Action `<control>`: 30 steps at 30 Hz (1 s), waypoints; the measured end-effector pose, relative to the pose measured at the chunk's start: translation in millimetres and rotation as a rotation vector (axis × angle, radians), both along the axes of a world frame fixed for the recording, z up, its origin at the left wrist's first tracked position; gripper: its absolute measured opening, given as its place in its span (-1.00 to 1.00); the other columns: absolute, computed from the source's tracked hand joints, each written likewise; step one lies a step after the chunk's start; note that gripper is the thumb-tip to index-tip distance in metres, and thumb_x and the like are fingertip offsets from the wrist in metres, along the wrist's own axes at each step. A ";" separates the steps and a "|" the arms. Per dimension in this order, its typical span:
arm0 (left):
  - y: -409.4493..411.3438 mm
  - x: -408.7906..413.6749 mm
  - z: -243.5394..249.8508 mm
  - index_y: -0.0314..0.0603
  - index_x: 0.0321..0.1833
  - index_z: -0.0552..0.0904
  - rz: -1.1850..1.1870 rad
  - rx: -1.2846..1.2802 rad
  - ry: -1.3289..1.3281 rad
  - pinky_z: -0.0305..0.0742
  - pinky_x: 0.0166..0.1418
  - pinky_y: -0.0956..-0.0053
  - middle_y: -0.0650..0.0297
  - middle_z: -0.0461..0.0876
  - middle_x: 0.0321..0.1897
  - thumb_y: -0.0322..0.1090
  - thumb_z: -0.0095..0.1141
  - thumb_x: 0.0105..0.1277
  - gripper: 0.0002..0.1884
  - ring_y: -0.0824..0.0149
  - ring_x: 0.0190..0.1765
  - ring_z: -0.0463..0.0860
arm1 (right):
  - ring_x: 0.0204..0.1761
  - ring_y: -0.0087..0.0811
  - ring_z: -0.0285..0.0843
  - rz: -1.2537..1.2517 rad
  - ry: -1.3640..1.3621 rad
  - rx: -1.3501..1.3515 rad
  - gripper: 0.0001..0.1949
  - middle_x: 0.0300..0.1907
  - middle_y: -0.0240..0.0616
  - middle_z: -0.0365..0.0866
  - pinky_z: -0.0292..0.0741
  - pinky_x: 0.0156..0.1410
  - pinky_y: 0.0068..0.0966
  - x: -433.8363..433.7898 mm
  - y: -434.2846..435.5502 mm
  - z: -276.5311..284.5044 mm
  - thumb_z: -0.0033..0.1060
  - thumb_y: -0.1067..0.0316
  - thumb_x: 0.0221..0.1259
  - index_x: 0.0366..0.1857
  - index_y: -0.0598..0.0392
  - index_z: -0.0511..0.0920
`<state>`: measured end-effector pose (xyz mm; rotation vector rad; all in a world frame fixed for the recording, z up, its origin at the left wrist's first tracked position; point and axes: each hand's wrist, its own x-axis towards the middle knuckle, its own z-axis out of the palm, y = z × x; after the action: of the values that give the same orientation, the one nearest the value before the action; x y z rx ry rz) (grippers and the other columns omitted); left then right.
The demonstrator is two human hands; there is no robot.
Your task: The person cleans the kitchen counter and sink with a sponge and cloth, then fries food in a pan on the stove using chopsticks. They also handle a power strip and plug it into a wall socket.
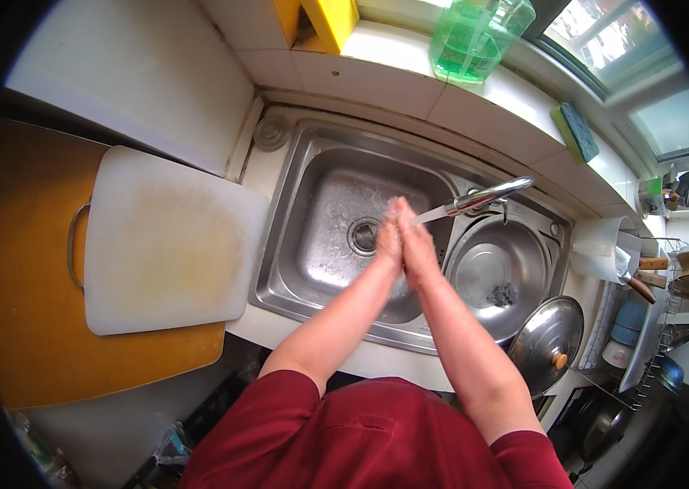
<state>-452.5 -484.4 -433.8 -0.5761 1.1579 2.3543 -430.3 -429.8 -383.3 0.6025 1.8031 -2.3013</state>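
My left hand (388,235) and my right hand (417,238) are pressed palm to palm over the left basin of a stainless steel sink (320,238). Both are blurred by motion, and what lies between the palms is hidden. A chrome faucet (491,191) reaches in from the right, its water stream (430,216) running onto my right hand. The basin's drain strainer (364,236) lies just left of my hands. In the right basin sits a wide metal pan (473,257) with a steel wool scrubber (503,294) in it.
A white cutting board (173,244) lies on an orange-brown surface (26,275) to the left. A pot lid (546,342) leans at the right front. On the ledge stand a green soap bottle (473,49) and a sponge (575,132). Wood-handled utensils (643,287) and a dish rack (644,367) are far right.
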 end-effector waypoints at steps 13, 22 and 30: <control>10.4 5.3 13.9 -0.34 0.26 0.23 -0.028 -0.585 0.400 0.10 0.36 0.36 0.00 0.29 0.21 -0.04 -0.35 0.45 -0.48 0.18 0.29 0.25 | 0.17 -0.43 0.34 -0.121 -0.104 -0.434 -0.48 0.16 -0.29 0.38 0.29 0.25 -0.47 -18.1 27.8 -30.2 0.02 0.11 0.29 0.29 0.08 0.27; -37.6 -22.7 9.0 -0.20 0.27 0.32 -0.138 -0.193 0.153 0.41 -0.03 0.49 0.18 0.33 0.17 0.10 -0.20 0.40 -0.43 0.31 0.15 0.38 | -0.61 -0.63 0.31 -0.101 -0.028 0.019 -0.72 -0.47 -0.43 0.48 0.15 -0.66 -0.65 -26.1 -8.0 -54.2 0.01 0.07 0.30 -0.13 0.04 0.50; -17.0 5.3 10.0 0.05 0.33 0.12 -0.079 0.038 0.106 0.47 -0.04 0.30 0.22 0.35 0.07 0.00 0.14 0.23 -0.31 0.28 0.08 0.42 | 0.11 -0.36 0.39 -0.027 -0.090 -0.094 -0.54 -0.02 -0.31 0.53 0.26 0.22 -0.49 -18.9 18.0 -1.4 -0.15 -0.07 0.33 -0.17 0.13 0.61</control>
<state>-447.2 -501.4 -423.8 -0.3898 1.1566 2.3585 -449.3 -411.8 -384.7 0.7071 1.6470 -2.3216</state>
